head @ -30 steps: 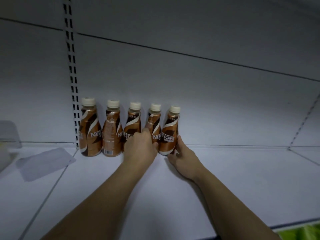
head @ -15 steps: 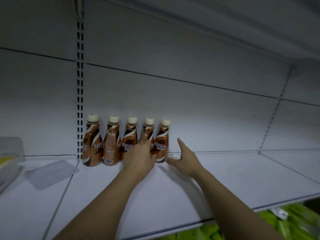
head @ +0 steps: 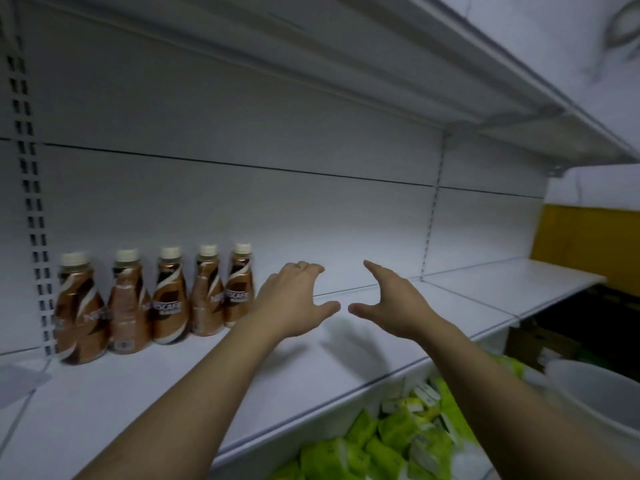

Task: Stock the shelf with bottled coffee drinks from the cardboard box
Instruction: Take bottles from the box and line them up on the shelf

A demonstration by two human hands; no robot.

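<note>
Left hand [head: 294, 299] just right of bottle row [head: 169, 306], right hand [head: 391, 306] farther right; both spread, empty; bottles upright.

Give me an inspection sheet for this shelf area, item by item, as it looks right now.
Surface: white shelf, smooth, dimly lit.
Job's things: five coffee bottles upright in a row at the back left.
Clutter: pale flat piece at the far left, too blurred to identify.
Grips: left hand and right hand above the shelf, fingers spread, holding nothing.
Cables: nothing seen.
Surroundings: green packets on the level below; white tub at lower right; yellow panel past the shelf end.
</note>
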